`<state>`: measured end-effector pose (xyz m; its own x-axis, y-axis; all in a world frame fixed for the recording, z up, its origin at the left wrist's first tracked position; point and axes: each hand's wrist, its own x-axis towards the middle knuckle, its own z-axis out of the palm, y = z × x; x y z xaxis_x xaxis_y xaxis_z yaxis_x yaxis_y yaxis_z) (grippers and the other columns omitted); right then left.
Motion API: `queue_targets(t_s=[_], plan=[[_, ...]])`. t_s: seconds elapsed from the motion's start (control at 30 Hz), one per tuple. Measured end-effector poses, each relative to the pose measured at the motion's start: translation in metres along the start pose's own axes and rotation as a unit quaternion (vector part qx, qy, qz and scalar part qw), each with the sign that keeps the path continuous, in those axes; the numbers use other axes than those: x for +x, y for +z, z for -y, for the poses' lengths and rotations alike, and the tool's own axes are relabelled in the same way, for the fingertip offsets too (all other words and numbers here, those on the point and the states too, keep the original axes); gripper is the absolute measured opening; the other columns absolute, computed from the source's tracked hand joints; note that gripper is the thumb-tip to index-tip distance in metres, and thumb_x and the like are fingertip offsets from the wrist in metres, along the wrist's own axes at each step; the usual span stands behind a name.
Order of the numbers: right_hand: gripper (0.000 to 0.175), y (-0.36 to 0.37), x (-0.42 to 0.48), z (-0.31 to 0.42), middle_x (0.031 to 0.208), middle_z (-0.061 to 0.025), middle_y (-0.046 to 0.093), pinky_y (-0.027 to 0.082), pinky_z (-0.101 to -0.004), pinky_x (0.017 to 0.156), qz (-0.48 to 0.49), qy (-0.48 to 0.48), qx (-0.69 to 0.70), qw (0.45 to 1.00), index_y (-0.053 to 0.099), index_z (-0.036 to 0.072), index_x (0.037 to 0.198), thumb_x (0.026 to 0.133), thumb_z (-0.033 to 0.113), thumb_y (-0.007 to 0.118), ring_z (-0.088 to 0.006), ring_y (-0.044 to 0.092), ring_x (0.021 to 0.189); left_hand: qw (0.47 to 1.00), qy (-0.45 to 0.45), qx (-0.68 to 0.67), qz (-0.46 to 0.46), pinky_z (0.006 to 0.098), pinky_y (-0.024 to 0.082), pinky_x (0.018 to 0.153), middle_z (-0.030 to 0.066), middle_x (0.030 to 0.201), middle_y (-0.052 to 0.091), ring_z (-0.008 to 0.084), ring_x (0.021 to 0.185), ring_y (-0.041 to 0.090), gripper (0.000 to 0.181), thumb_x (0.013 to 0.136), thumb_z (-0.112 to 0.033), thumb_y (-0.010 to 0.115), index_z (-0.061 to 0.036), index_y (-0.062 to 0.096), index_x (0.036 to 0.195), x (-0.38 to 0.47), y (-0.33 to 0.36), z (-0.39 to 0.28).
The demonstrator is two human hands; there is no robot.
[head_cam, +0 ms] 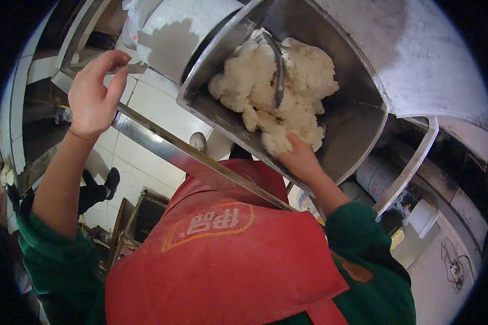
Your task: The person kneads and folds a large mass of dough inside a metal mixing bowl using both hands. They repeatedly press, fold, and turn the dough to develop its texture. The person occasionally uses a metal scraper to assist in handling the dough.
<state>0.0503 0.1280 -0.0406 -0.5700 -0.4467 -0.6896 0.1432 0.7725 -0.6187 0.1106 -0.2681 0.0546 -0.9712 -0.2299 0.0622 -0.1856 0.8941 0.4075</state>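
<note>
A large lumpy mass of pale dough (309, 73) lies in a deep metal mixer trough (349, 126) in front of me. A curved metal mixing arm (279, 69) runs through the dough. My right hand (299, 156) reaches over the near rim and grips the lower edge of the dough; its fingertips are hidden in it. My left hand (95, 93) is raised at the left, fingers apart and slightly bent, holding nothing, near a metal frame bar. I wear a red apron (227, 260) over green sleeves.
A long metal bar (166, 144) crosses between me and the trough. A pale metal cover (435, 61) stands at the upper right, with a bracket (410, 170) below it. Wooden boxes (144, 217) are on the tiled floor, near another person's dark shoe (113, 183). A cable (455, 266) lies at the lower right.
</note>
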Motion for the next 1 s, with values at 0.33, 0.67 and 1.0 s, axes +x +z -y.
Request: queue_targets(t_s=[0.33,0.67,1.0], plan=[[0.06,0.024,0.049,0.028,0.112,-0.022,0.062,0.046,-0.0385,0.089,-0.006,-0.127,0.075,0.989,0.051,0.001,0.125,0.071,0.025,0.062,-0.0327,0.059,0.104,1.0,-0.005,0.003,0.005,0.0333,0.049,0.076,0.0104,0.092,0.066,0.0268,0.086,0.064,0.017,0.085,-0.015,0.057,-0.0069,0.062,0.099,-0.001,0.0,0.0],[0.061,0.013,0.016,0.024,0.108,-0.0177,0.063,0.047,-0.0339,0.087,0.011,0.005,0.114,0.993,0.049,0.0,0.127,0.07,0.017,0.063,-0.0248,0.06,0.101,1.0,0.011,0.013,0.007,0.0356,0.049,0.074,0.0088,0.09,0.066,0.0269,0.085,0.064,0.017,0.082,-0.016,0.06,-0.0089,0.063,0.097,0.001,0.0,-0.003],[0.055,0.087,0.157,0.086,0.106,-0.021,0.064,0.047,-0.0415,0.086,0.001,-0.127,0.058,0.99,0.054,0.0,0.118,0.068,0.021,0.064,-0.0359,0.061,0.099,0.998,0.024,0.061,0.012,0.0378,0.046,0.075,0.0071,0.092,0.066,0.029,0.087,0.062,0.018,0.081,-0.02,0.058,-0.0115,0.063,0.096,0.002,-0.003,-0.002]])
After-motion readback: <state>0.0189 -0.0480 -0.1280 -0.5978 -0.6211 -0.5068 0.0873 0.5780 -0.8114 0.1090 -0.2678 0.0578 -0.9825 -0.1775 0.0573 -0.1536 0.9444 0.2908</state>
